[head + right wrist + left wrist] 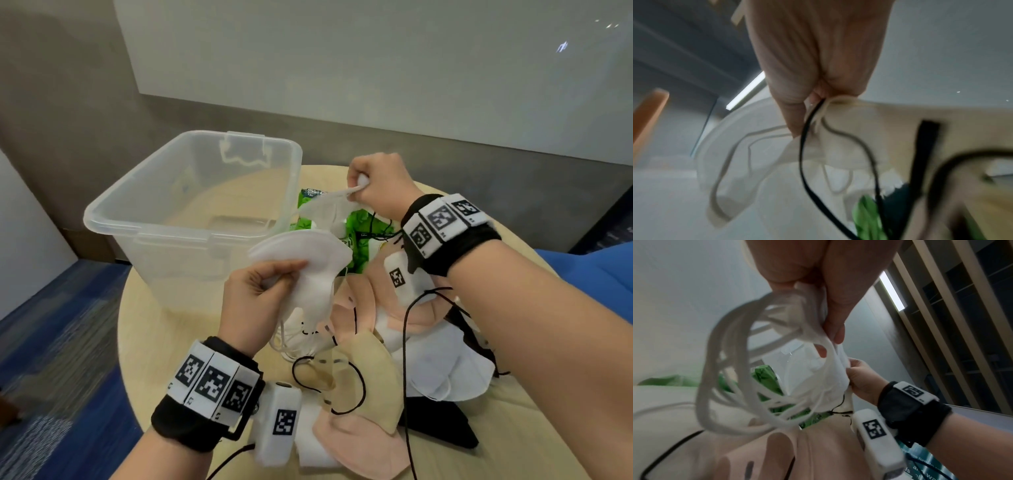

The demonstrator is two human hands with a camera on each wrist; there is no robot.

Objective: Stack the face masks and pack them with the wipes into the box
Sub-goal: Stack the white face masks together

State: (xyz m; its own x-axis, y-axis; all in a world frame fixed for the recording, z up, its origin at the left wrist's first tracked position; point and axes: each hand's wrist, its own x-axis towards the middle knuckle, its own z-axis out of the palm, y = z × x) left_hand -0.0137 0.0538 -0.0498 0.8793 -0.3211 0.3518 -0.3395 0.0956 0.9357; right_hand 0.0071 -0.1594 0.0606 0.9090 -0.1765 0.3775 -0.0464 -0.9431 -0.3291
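My left hand grips a small stack of folded white masks above the round table, their white ear loops dangling below. My right hand pinches the tip of another white mask, lifted over the green wipes pack just right of the box. A black ear loop also hangs from the right hand's fingers. The clear plastic box stands open at the back left of the table. Pink, beige, white and black masks lie piled at the front.
The round wooden table is small, and the box overhangs its left edge. A blue seat sits to the right, blue carpet to the left. A grey wall with a whiteboard stands behind.
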